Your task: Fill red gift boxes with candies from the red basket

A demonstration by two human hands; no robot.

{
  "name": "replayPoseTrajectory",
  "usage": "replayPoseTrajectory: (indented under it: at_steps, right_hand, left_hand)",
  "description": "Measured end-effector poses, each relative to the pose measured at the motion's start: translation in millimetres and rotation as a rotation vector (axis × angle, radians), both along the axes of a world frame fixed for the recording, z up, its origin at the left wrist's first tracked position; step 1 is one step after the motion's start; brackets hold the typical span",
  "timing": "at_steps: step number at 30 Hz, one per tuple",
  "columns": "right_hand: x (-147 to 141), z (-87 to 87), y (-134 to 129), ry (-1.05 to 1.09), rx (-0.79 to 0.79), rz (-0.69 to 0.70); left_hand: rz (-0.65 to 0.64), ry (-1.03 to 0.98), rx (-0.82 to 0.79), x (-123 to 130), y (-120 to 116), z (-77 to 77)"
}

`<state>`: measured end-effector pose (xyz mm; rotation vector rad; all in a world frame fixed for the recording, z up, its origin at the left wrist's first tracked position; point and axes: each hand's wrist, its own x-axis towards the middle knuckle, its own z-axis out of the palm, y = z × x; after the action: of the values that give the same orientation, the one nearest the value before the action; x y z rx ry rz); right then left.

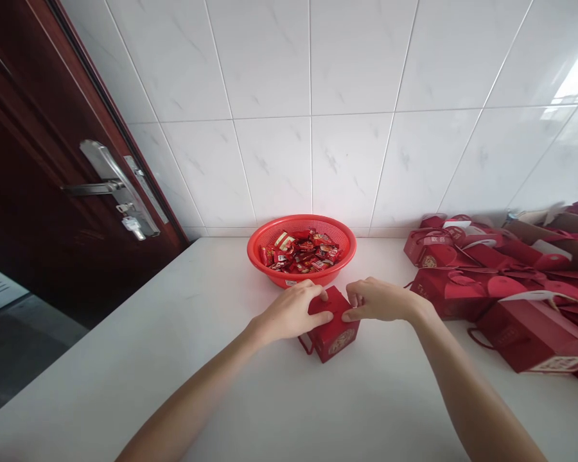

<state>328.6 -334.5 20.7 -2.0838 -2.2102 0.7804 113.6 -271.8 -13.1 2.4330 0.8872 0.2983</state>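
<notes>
A small red gift box point(334, 330) with a gold round emblem on its front stands on the white table in front of me. A red cord handle point(307, 344) hangs at its left side. My left hand point(296, 310) grips the box from the left, its thumb lying across the top. From the right, my right hand point(378, 299) holds the top edge, thumb pressed on the lid and fingers curled. The top looks closed, and my fingers hide part of it. Just behind the box is a red plastic basket point(253, 255) holding many wrapped candies point(303, 251).
Several red gift boxes point(534, 333) are crowded on the right of the table point(212, 410), with an open cardboard carton point(575, 224) behind them. White tiled wall point(270, 77) borders the back. A dark wooden door point(38, 141) with keys point(133, 226) in its lock stands at left.
</notes>
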Motion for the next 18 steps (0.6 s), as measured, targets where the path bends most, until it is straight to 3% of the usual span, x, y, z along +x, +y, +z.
replayPoseTrajectory:
  at_steps: [5,10,18]
  right_hand:
    - [2,0.2,-2,0.036,0.108,0.022]
    - [-3,1.4,-4,0.185,0.287,0.136]
    - [-13,-0.4,-4,0.113,0.248,0.166]
  left_hand:
    - [-0.015,-0.028,-0.049,0,-2,-4.2]
    - [-0.085,-0.16,-0.093,6,-3,-8.8]
    - [-0.119,-0.286,-0.248,14,2,-15.2]
